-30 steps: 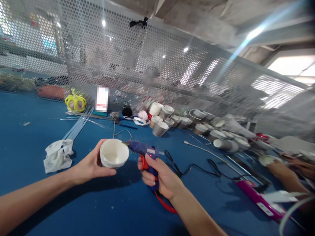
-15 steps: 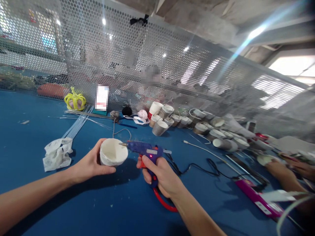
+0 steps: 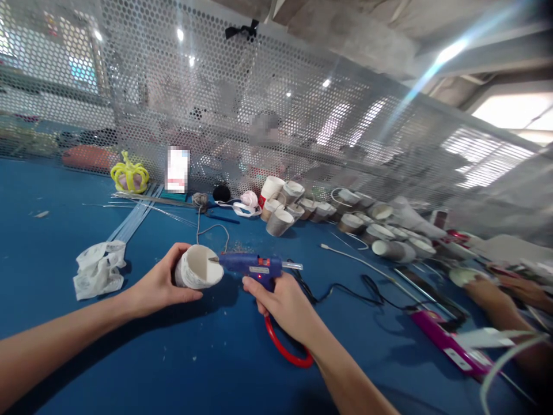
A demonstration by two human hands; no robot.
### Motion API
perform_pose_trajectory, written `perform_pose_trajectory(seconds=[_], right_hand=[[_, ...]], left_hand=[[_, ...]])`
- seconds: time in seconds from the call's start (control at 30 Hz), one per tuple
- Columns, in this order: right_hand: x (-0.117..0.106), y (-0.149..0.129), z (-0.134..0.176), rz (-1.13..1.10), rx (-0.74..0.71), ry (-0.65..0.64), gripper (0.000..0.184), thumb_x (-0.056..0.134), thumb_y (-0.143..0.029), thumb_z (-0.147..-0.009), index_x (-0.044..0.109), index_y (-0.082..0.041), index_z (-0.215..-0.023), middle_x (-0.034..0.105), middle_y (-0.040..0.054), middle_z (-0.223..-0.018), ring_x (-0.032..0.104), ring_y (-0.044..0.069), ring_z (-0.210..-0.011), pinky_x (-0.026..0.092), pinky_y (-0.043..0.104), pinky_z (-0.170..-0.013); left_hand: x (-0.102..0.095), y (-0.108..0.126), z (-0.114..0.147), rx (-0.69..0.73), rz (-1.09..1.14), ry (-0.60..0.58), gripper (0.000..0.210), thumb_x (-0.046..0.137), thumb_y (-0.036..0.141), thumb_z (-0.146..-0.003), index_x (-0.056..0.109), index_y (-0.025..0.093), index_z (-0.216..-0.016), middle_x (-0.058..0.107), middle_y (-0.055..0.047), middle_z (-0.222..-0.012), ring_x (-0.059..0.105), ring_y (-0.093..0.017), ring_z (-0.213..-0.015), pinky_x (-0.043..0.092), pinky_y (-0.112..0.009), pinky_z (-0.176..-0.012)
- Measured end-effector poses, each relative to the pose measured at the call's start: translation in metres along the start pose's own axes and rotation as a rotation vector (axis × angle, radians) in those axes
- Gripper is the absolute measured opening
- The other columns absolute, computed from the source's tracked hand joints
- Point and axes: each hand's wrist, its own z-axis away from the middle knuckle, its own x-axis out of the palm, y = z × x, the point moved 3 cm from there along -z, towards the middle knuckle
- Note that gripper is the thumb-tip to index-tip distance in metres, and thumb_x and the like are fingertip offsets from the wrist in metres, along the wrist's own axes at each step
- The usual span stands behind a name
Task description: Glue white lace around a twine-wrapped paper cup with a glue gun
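Observation:
My left hand (image 3: 166,279) is wrapped round a white cup (image 3: 194,276), holding it above the blue table with its mouth tilted to the right. In my right hand (image 3: 280,297) is a blue glue gun (image 3: 248,264), with a clear glue stick (image 3: 294,266) poking out of its back and a small red light lit on its side. The gun's metal nozzle reaches over the cup's rim at the right; whether it touches the inner wall I cannot tell. A red curved piece (image 3: 285,349) hangs below my right hand.
Grey yarn (image 3: 200,200) and a group of cups (image 3: 280,222) stand at the back. Crumpled white plastic (image 3: 100,270) lies at left, near a yellow basket-like piece (image 3: 129,176). A black cord (image 3: 345,293) runs toward a purple power strip (image 3: 451,341). Another person's hand (image 3: 488,294) is at right.
The cup has tipped further to the right in my left hand. The glue gun has turned more level, and its nozzle has moved slightly down and left, into the cup's mouth.

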Motion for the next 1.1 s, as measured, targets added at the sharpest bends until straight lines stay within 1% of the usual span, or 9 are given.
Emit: perform_pose_trajectory(seconds=[0.17,0.33,0.47,0.6,0.67,0.8,0.9,1.0,1.1], right_hand=[[-0.005,-0.006,0.003,0.035,-0.031,-0.025,0.030,0.053,-0.045,-0.077,0.056,-0.017,-0.067,0.051,-0.0022,-0.045,0.051,0.012,-0.043,0.041,0.024,-0.047],[-0.013,-0.002,0.000,0.044,-0.072,0.012,0.033,0.052,-0.046,-0.078,0.056,-0.017,-0.066,0.048,-0.0030,-0.043,0.048,0.012,-0.042,0.039,0.023,-0.045],[-0.012,0.000,-0.001,0.026,-0.066,-0.038,0.031,0.052,-0.044,-0.079,0.055,-0.016,-0.068,0.047,-0.0041,-0.043,0.047,0.010,-0.041,0.037,0.022,-0.044],[-0.012,0.000,0.000,0.033,-0.068,-0.073,0.030,0.055,-0.043,-0.078,0.054,-0.016,-0.065,0.046,-0.0040,-0.042,0.047,0.010,-0.040,0.037,0.022,-0.044],[-0.014,-0.001,0.001,-0.011,-0.072,-0.063,0.032,0.055,-0.044,-0.078,0.056,-0.016,-0.064,0.048,-0.0032,-0.042,0.048,0.010,-0.041,0.039,0.023,-0.046],[-0.018,-0.002,0.002,-0.107,-0.081,-0.025,0.038,0.053,-0.045,-0.080,0.057,-0.015,-0.056,0.058,0.0019,-0.047,0.056,0.013,-0.047,0.045,0.024,-0.051],[-0.017,-0.001,0.003,-0.076,-0.068,-0.004,0.040,0.053,-0.044,-0.079,0.057,-0.015,-0.052,0.061,0.0044,-0.049,0.057,0.013,-0.046,0.046,0.025,-0.051],[-0.012,0.001,0.004,-0.019,-0.034,0.007,0.037,0.054,-0.044,-0.078,0.057,-0.017,-0.055,0.060,0.0031,-0.046,0.056,0.013,-0.042,0.046,0.025,-0.047],[-0.008,0.000,0.005,0.060,-0.029,0.023,0.037,0.053,-0.045,-0.078,0.053,-0.018,-0.053,0.057,0.0017,-0.044,0.055,0.013,-0.041,0.047,0.025,-0.047]], left_hand=[[-0.002,-0.001,0.000,0.008,-0.098,0.012,0.059,0.071,0.031,-0.063,0.036,0.020,-0.108,0.052,-0.006,-0.105,0.051,-0.025,-0.099,0.042,-0.038,-0.086],[-0.002,0.000,0.000,0.009,-0.111,-0.011,0.058,0.071,0.031,-0.061,0.037,0.020,-0.107,0.054,-0.005,-0.104,0.053,-0.024,-0.097,0.042,-0.038,-0.086],[0.000,0.001,0.000,0.010,-0.107,-0.031,0.059,0.071,0.030,-0.061,0.038,0.020,-0.108,0.054,-0.006,-0.106,0.053,-0.024,-0.098,0.042,-0.038,-0.087],[0.000,0.001,0.000,0.019,-0.116,-0.030,0.058,0.072,0.030,-0.062,0.037,0.020,-0.108,0.053,-0.006,-0.106,0.052,-0.024,-0.099,0.042,-0.038,-0.087],[0.000,0.001,0.000,0.021,-0.124,-0.021,0.060,0.072,0.031,-0.062,0.037,0.020,-0.110,0.054,-0.007,-0.107,0.053,-0.025,-0.100,0.042,-0.038,-0.088],[-0.002,-0.001,0.000,-0.004,-0.118,-0.016,0.065,0.073,0.033,-0.061,0.038,0.019,-0.115,0.056,-0.008,-0.111,0.053,-0.027,-0.103,0.041,-0.039,-0.091],[-0.002,-0.002,0.000,-0.019,-0.094,0.006,0.064,0.073,0.036,-0.061,0.040,0.018,-0.113,0.059,-0.008,-0.108,0.055,-0.027,-0.100,0.043,-0.038,-0.088],[-0.002,0.000,-0.001,-0.016,-0.078,0.021,0.063,0.073,0.036,-0.060,0.042,0.017,-0.111,0.060,-0.007,-0.103,0.056,-0.026,-0.096,0.045,-0.036,-0.085],[-0.001,0.002,0.000,-0.004,-0.049,0.006,0.062,0.073,0.035,-0.061,0.042,0.017,-0.111,0.060,-0.007,-0.104,0.056,-0.026,-0.096,0.045,-0.036,-0.084]])
